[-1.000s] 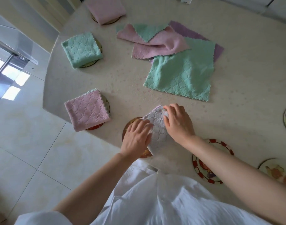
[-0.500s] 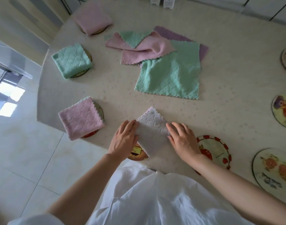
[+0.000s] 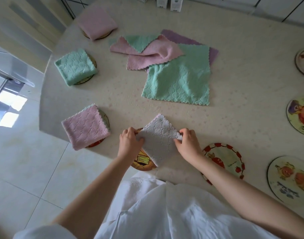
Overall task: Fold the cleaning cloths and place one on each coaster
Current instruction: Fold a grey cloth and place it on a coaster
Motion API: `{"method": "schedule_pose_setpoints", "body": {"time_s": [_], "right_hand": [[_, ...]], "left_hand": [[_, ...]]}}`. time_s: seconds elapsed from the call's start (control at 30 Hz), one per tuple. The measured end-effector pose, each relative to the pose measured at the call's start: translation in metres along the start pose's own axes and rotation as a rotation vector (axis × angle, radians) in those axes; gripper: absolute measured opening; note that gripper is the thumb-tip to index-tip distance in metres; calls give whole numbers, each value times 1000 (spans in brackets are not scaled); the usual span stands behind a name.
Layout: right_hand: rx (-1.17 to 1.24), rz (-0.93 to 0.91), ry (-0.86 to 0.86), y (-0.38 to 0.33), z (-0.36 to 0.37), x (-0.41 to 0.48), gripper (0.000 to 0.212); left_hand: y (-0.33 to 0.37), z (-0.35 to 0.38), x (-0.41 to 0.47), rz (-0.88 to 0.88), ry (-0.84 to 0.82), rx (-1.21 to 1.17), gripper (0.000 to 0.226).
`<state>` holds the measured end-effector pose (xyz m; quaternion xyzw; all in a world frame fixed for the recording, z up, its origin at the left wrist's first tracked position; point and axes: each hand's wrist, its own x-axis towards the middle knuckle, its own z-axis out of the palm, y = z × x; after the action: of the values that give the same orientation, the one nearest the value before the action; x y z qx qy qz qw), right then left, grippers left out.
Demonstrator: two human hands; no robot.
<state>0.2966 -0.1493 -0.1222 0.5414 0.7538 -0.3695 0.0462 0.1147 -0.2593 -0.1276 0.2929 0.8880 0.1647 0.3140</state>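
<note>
Pinching opposite corners of a folded pale grey waffle-textured cloth (image 3: 159, 144), the left hand (image 3: 129, 144) and right hand (image 3: 188, 144) hold it over a round illustrated coaster (image 3: 142, 163).

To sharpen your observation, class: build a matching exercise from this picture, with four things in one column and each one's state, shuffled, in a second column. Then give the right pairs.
Things
1. grey cloth
2. green cloth at the left
3. green cloth in the middle
4. red-rimmed coaster

States
A. bare, no cloth on it
B. pinched by the left hand and right hand
C. unfolded, spread flat
D. folded, lying on a coaster

Pairs: 1-B, 2-D, 3-C, 4-A
</note>
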Motion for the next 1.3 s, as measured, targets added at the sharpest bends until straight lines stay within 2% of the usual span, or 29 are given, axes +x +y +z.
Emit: {"method": "schedule_pose_setpoints", "body": {"time_s": [0.13,0.2,0.23,0.3,0.4,0.5,0.63,0.8,0.97,1.03,1.17,1.3], "right_hand": [[151,206,-56,-4,-7,10,43],[207,268,-90,-5,-12,11,25],[234,276,-104,-5,-14,11,24],[264,275,-105,-4,-20,10,33],[404,306,-93,-3,-31,10,18],[632,321,-174,-9,-35,4,14],[707,275,-257,-21,-19,-11,10],[485,243,-241,-18,19,-22,21],[207,188,-167,-15,31,-24,21],[122,154,-134,-14,29,-25,23],[44,103,-131,-10,25,-23,26],[-59,72,-202,-6,16,-16,19]], "left_hand": [[6,-3,6,-75,-36,0,34],[11,-5,6,-39,-35,-10,35],[15,-7,6,-23,-34,-44,35],[24,-13,4,-61,-46,-188,34],[25,-27,2,-190,-84,-502,32],[13,-43,0,-242,-163,-797,32],[-17,-54,-4,-267,-168,-963,33],[-48,-46,-10,-342,-61,-957,30],[-58,-34,-10,-346,26,-876,21],[-61,-31,-6,-307,74,-745,20],[-56,-32,-1,-105,152,-280,20],[-49,-37,8,64,167,-110,26]]}}
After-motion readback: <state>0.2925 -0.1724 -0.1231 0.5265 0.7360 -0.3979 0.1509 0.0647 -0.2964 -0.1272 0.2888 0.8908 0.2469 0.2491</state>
